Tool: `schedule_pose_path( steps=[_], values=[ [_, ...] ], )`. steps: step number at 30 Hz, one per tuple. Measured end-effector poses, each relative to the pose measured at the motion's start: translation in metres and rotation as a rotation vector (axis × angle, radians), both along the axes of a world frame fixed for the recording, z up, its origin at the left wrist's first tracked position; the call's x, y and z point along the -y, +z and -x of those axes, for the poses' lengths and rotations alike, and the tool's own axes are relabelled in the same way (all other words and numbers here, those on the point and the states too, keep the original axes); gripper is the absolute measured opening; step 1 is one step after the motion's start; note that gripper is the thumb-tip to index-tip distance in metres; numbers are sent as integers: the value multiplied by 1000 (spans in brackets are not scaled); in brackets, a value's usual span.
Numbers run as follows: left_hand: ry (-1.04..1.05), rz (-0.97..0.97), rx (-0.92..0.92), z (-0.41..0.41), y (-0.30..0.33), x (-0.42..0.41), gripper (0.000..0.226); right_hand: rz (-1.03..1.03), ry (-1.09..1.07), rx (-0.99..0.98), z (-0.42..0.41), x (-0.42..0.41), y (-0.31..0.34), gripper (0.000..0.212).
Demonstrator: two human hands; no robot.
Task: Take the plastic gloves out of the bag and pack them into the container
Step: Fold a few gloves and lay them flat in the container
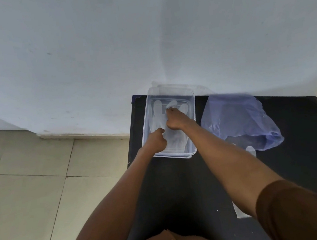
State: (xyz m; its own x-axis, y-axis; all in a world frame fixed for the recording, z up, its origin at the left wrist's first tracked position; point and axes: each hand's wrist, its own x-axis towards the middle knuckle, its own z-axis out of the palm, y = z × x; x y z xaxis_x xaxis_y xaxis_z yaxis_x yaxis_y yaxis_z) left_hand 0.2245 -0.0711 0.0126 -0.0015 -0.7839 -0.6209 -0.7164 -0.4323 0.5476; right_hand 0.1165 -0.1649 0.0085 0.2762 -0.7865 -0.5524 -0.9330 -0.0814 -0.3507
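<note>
Hands meet inside the clear container (191, 104) on the black table (181, 186). Nearest, the left hand (157, 139) is curled, fingertips pressing the plastic glove (158, 114) spread flat on the container floor. Just beyond it, the right hand (175, 120) pinches the same glove. Right of both hands lies the blue bag (240, 118), another glove (251, 149) poking from its mouth.
</note>
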Motion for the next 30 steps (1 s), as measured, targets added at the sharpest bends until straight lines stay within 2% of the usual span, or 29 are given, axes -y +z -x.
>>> schedule_pose_path(
  steps=[8, 15, 21, 26, 30],
  values=[
    [28, 6, -22, -1, -2, 2, 56, 113, -35, 26, -2, 5, 6, 56],
    [135, 89, -52, 7, 10, -1, 48, 327, -152, 250, 18, -21, 31, 44],
    [289, 277, -90, 24, 28, -7, 33, 499, -330, 432, 58, -67, 61, 26],
    [439, 339, -312, 59, 42, -31, 22, 508, -434, 462, 110, -116, 71, 17],
    [532, 352, -459, 100, 46, -64, 18, 382, -510, 489, 163, -156, 67, 14]
  ],
)
